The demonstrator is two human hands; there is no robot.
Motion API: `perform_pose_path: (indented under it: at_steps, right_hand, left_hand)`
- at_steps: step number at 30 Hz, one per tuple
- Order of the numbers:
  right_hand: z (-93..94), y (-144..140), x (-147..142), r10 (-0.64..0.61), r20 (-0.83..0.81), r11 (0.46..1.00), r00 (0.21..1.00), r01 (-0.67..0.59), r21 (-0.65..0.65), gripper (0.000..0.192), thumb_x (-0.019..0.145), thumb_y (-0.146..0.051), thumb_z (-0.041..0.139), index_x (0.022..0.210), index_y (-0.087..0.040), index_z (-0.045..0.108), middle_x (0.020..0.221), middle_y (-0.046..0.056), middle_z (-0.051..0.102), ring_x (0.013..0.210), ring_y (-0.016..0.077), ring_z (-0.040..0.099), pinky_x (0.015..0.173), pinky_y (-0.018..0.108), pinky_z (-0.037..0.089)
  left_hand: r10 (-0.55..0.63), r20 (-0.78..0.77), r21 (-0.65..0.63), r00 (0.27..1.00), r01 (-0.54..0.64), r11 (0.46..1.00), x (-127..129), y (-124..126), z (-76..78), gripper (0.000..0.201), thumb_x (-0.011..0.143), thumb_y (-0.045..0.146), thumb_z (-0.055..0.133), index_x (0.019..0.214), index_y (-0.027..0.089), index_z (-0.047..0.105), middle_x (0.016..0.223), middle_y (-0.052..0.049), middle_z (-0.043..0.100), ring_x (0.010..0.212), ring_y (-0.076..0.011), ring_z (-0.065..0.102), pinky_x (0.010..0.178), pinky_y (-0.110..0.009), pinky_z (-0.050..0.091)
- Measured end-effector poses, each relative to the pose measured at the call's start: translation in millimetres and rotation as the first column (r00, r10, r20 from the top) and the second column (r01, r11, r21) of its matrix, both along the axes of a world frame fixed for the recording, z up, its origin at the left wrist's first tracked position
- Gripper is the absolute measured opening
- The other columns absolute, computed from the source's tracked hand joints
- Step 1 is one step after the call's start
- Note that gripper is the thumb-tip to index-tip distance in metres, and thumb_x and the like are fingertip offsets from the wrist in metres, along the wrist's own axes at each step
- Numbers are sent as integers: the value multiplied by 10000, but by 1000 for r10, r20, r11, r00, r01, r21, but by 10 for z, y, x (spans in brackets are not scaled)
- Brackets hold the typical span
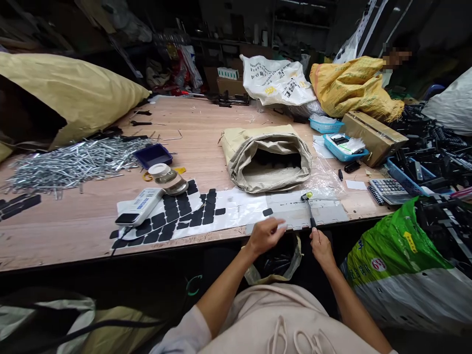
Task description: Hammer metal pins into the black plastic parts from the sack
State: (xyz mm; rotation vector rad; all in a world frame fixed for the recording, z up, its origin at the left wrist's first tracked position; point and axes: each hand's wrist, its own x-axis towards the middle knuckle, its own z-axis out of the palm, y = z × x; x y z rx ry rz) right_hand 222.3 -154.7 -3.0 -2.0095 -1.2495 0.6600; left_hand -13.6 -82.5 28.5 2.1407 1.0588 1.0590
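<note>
My right hand (321, 248) grips the black handle of a small hammer (310, 210). The hammer's head, with a yellow-green face, is over the grey board (295, 209) at the table's front edge. To the left of it, my left hand (266, 236) has its fingers curled together; whether something small is in them I cannot make out. Just beyond that hand lies a single black rounded pad (267, 212). Rows of similar black pads (171, 209) stick to white backing sheets farther left. Behind the board an open beige sack (236, 164) lies with its mouth facing me, dark inside.
At the left are a heap of metal rods (73, 162), a blue tray (153, 156), a jar (168, 179) and a white device (140, 207). Rightward stand blue baskets (344, 147), a cardboard box (374, 137), a calculator (390, 191) and a green sack (391, 246). An open bag (295, 258) hangs below the edge.
</note>
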Motion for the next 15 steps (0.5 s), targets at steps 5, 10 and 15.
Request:
perform_pose_path:
  at_steps: [5, 10, 15]
  right_hand:
    - [-4, -11, -17, -7, -12, 1000, 1000, 7, 3, 601, 912, -738, 264, 697, -267, 569, 566, 64, 620, 620, 265, 645, 582, 339, 450]
    - [-55, -16, -36, -10, -12, 999, 1000, 10, 46, 663, 912, -800, 242, 685, -270, 570, 588, 74, 638, 597, 260, 641, 570, 333, 458]
    - [-79, -24, -43, 8, -30, 999, 1000, -6, 53, 667, 918, -813, 242, 696, -271, 561, 593, 71, 630, 587, 254, 634, 573, 327, 456]
  left_hand:
    - [448, 34, -64, 893, -446, 893, 485, 1415, 362, 192, 908, 269, 575, 956, 182, 739, 804, -61, 683, 767, -185, 632, 766, -318, 516]
    - [583, -275, -234, 765, -641, 731, 731, 2413, 296, 262, 834, 289, 658, 1046, 148, 723, 1061, -177, 704, 1027, -303, 669, 855, -376, 513]
    - [508, -457, -307, 731, -665, 681, 786, 2742, 109, 307, 822, 300, 704, 1084, 143, 725, 1133, -235, 710, 1081, -377, 681, 855, -428, 510]
